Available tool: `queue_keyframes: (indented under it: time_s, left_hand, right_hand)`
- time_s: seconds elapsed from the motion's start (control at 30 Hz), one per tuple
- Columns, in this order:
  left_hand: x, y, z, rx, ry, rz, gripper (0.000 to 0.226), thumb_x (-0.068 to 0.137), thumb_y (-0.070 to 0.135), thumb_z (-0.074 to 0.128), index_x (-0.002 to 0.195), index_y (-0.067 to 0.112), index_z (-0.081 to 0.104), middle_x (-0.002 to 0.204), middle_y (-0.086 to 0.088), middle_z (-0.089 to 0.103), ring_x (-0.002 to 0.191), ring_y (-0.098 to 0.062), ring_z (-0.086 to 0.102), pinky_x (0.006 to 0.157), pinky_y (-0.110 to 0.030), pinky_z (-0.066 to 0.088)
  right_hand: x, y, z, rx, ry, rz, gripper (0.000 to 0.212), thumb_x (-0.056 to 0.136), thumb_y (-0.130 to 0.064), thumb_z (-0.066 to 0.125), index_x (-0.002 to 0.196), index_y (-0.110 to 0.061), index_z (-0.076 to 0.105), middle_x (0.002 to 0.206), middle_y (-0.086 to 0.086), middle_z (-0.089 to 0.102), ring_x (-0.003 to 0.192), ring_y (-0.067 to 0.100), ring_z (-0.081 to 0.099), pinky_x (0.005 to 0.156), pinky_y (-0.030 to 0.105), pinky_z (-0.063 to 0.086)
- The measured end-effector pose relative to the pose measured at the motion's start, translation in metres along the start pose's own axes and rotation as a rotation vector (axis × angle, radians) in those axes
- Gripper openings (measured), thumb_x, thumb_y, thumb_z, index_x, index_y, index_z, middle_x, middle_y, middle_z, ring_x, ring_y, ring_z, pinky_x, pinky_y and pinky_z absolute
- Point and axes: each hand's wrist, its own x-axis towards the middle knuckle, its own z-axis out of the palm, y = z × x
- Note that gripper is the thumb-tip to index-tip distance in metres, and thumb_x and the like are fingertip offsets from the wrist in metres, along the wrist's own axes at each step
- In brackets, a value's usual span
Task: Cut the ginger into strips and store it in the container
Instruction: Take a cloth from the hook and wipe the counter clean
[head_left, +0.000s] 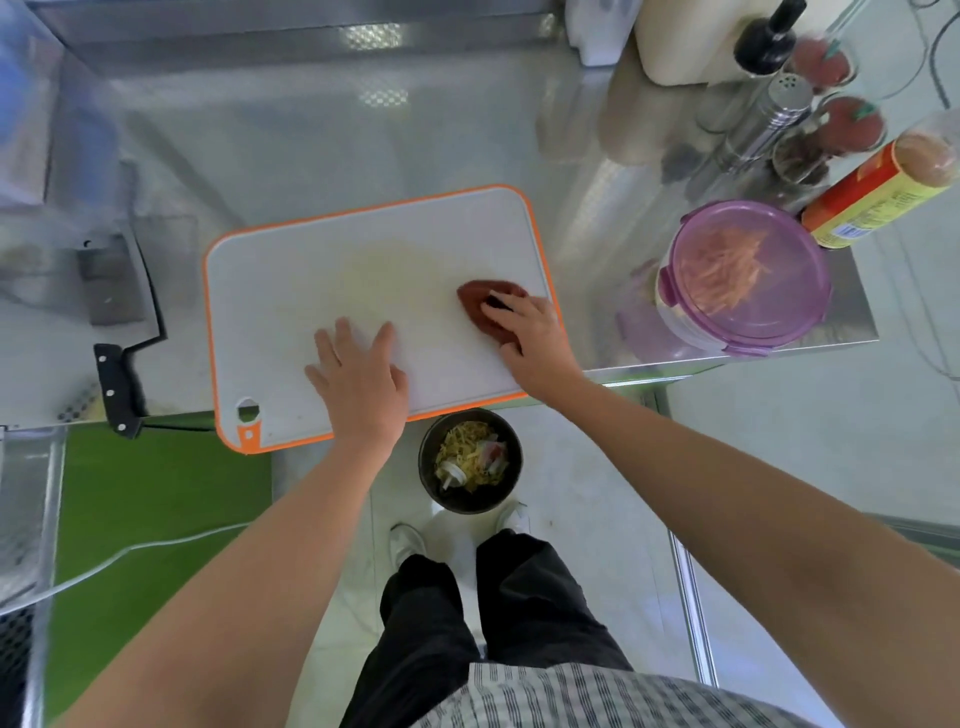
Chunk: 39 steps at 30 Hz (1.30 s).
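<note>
L hand (358, 384): flat on cutting board (291, 291) nr its front edge, fingers straight + spread, holds nothing. My read: pins board vs sliding.
R hand (530, 332): on brown-red cloth (483, 299) at board's right edge, fingers laid over it, pressing, no clear wrap. Looks like wipe-down.
Ginger strips (727, 265): inside container (748, 275), purple lid on, worktop (311, 156) right edge.
Cleaver (119, 322): on worktop left of board, clear of hands.
Bin (470, 460): floor, under worktop front edge, scraps in.
Status: I'd say cut + store done, cleanup left.
</note>
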Motion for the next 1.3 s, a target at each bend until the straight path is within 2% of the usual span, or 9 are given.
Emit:
queue_keyframes:
  time_s: [0.1, 0.27, 0.37, 0.53, 0.67, 0.83, 0.93, 1.13, 1.3]
  left_hand:
    - [0.003, -0.005, -0.001, 0.03, 0.004, 0.014, 0.047, 0.093, 0.016, 0.045, 0.138, 0.027, 0.041, 0.15, -0.019, 0.027, 0.135, -0.041, 0.024, 0.103, -0.055, 0.032]
    - [0.015, -0.011, -0.008, -0.054, 0.08, 0.01, 0.047, 0.089, 0.007, 0.047, 0.135, 0.016, 0.047, 0.135, -0.015, 0.045, 0.12, -0.039, 0.04, 0.092, -0.049, 0.042]
    - [0.016, -0.016, -0.01, -0.057, 0.106, 0.018, 0.045, 0.088, 0.001, 0.046, 0.131, 0.011, 0.05, 0.132, -0.013, 0.05, 0.116, -0.037, 0.044, 0.083, -0.048, 0.042]
    - [0.018, -0.024, -0.012, -0.061, 0.124, 0.056, 0.042, 0.083, -0.003, 0.05, 0.121, 0.011, 0.06, 0.126, -0.013, 0.055, 0.11, -0.037, 0.049, 0.076, -0.046, 0.044]
    - [0.019, -0.036, -0.013, -0.082, 0.103, 0.06, 0.045, 0.084, -0.002, 0.053, 0.125, 0.018, 0.06, 0.135, -0.018, 0.046, 0.122, -0.039, 0.042, 0.085, -0.049, 0.045]
    - [0.019, -0.039, -0.012, -0.098, 0.068, 0.075, 0.048, 0.087, -0.002, 0.049, 0.132, 0.014, 0.054, 0.145, -0.016, 0.043, 0.127, -0.039, 0.04, 0.092, -0.05, 0.042]
    - [0.019, -0.041, -0.012, -0.092, 0.033, 0.066, 0.048, 0.089, -0.001, 0.047, 0.137, 0.005, 0.046, 0.149, -0.015, 0.038, 0.134, -0.037, 0.035, 0.098, -0.049, 0.039]
    - [0.017, -0.044, -0.01, -0.037, -0.026, 0.101, 0.055, 0.091, 0.005, 0.044, 0.145, 0.006, 0.033, 0.157, -0.014, 0.021, 0.143, -0.033, 0.021, 0.105, -0.044, 0.032]
    - [0.017, -0.051, -0.012, -0.081, -0.033, 0.144, 0.057, 0.089, 0.001, 0.045, 0.145, 0.005, 0.035, 0.157, -0.017, 0.021, 0.143, -0.034, 0.021, 0.107, -0.047, 0.033]
  right_hand:
    - [-0.015, -0.013, -0.001, 0.066, -0.205, -0.1, 0.046, 0.073, -0.001, 0.048, 0.111, -0.011, 0.071, 0.12, 0.008, 0.065, 0.115, 0.024, 0.051, 0.097, 0.014, 0.028]
    - [0.05, -0.009, -0.015, 0.014, 0.028, 0.016, 0.058, 0.072, -0.004, 0.045, 0.129, -0.007, 0.058, 0.139, 0.014, 0.05, 0.125, 0.036, 0.042, 0.107, 0.026, 0.025]
    - [0.032, -0.019, 0.015, -0.019, -0.014, -0.114, 0.053, 0.073, -0.01, 0.042, 0.12, -0.004, 0.064, 0.133, 0.013, 0.056, 0.118, 0.04, 0.045, 0.106, 0.031, 0.029]
    - [0.024, -0.032, -0.001, 0.068, -0.201, -0.16, 0.045, 0.066, -0.001, 0.047, 0.1, -0.008, 0.075, 0.105, 0.009, 0.071, 0.097, 0.016, 0.059, 0.084, 0.005, 0.034]
    - [0.066, -0.021, -0.006, -0.006, 0.006, -0.035, 0.06, 0.069, -0.006, 0.041, 0.125, -0.004, 0.061, 0.131, 0.017, 0.056, 0.12, 0.037, 0.048, 0.106, 0.028, 0.029]
    - [0.022, -0.038, 0.028, 0.013, -0.198, -0.252, 0.048, 0.067, -0.007, 0.044, 0.106, -0.006, 0.073, 0.115, 0.011, 0.068, 0.108, 0.03, 0.056, 0.098, 0.019, 0.028]
    - [0.017, -0.041, 0.007, 0.004, -0.338, -0.182, 0.045, 0.069, 0.0, 0.048, 0.103, -0.012, 0.075, 0.107, 0.008, 0.07, 0.101, 0.023, 0.058, 0.092, 0.021, 0.039]
    - [0.03, -0.042, 0.03, -0.055, -0.093, -0.149, 0.053, 0.071, -0.008, 0.042, 0.117, -0.009, 0.067, 0.129, 0.016, 0.057, 0.112, 0.038, 0.048, 0.104, 0.035, 0.032]
    - [-0.016, -0.053, 0.026, 0.299, -0.389, 0.039, 0.044, 0.072, 0.006, 0.045, 0.093, -0.018, 0.075, 0.099, 0.001, 0.069, 0.08, 0.008, 0.062, 0.075, 0.021, 0.048]
